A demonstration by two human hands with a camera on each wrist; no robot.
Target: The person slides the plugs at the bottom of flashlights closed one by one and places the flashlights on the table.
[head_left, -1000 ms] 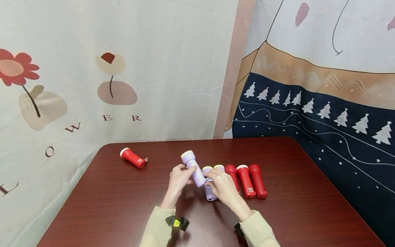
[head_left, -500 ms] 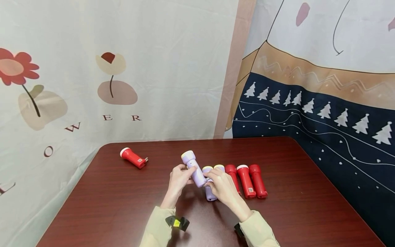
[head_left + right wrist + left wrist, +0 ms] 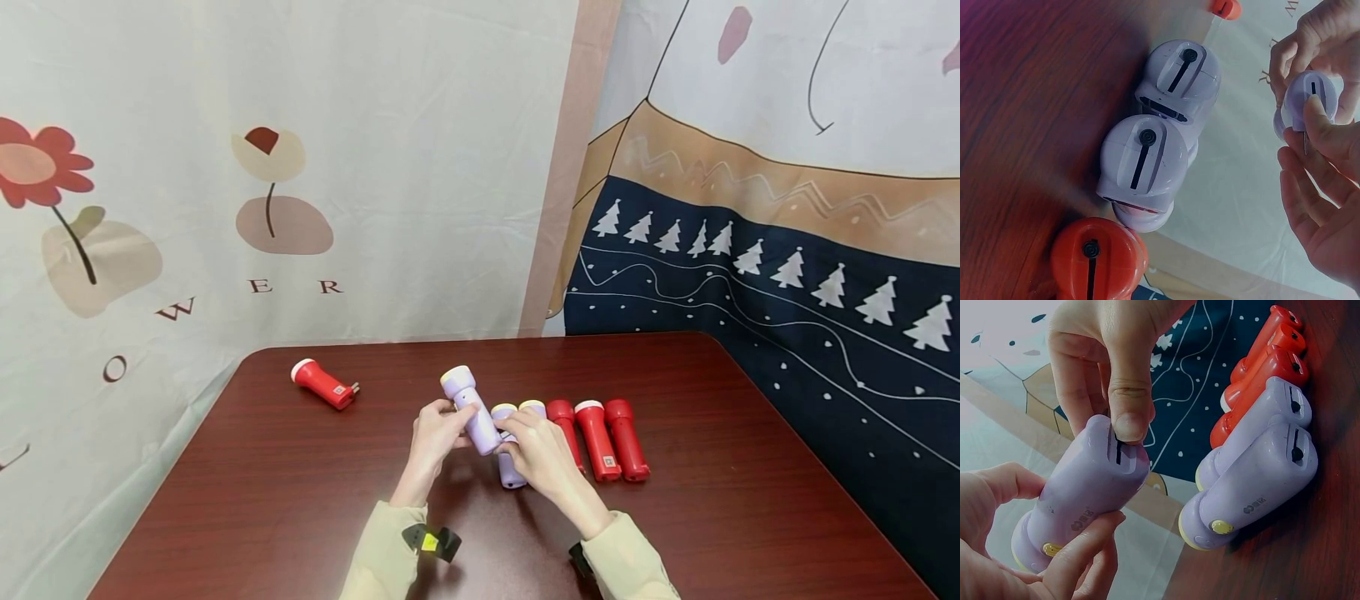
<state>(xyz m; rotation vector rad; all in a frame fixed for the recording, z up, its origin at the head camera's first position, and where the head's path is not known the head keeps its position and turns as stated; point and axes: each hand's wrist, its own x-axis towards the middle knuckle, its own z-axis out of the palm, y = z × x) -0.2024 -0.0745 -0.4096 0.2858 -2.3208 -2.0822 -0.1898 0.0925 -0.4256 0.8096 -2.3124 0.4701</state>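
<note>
A lavender flashlight (image 3: 471,408) is held tilted above the table by my left hand (image 3: 435,433), whose thumb and fingers wrap its body. My right hand (image 3: 542,454) pinches the tail end; in the left wrist view its thumb (image 3: 1129,425) sits on the black slider slot. A thin metal prong (image 3: 1305,144) sticks out beside the tail in the right wrist view. Two more lavender flashlights lie on the table just beyond my right hand, one (image 3: 1254,494) nearer and one (image 3: 1244,434) behind it; the right hand partly covers them in the head view.
Three red flashlights continue the row to the right: one (image 3: 562,417) partly hidden, a white-rimmed one (image 3: 597,442) and an end one (image 3: 627,442). Another red flashlight (image 3: 322,385), plug prongs out, lies at the far left of the brown table (image 3: 300,500). Printed curtains hang behind.
</note>
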